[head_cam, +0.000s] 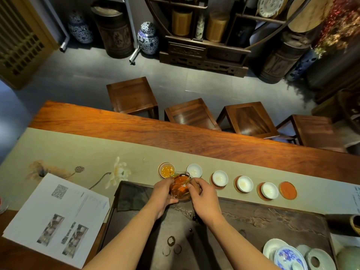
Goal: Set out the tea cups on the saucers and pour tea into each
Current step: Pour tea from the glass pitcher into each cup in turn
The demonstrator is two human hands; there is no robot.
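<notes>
A glass pitcher point(180, 187) of amber tea is held between both hands, its spout tipped toward the leftmost cup point(167, 170), which holds tea and sits on a saucer. My left hand point(162, 193) supports the pitcher's left side; my right hand point(202, 197) grips its handle side. To the right stand several white cups, the nearest cup point(194, 170) just beyond the pitcher, then a cup point(219, 178), a cup point(244, 184) and a cup point(269, 190) on red-brown saucers. At the row's right end lies a bare saucer point(288, 190).
A dark carved tea tray point(272, 221) lies under my arms. Printed papers point(56, 217) are at the left, and porcelain lids and dishes point(288, 256) at the lower right. Several wooden stools point(132, 96) stand beyond the table's far edge.
</notes>
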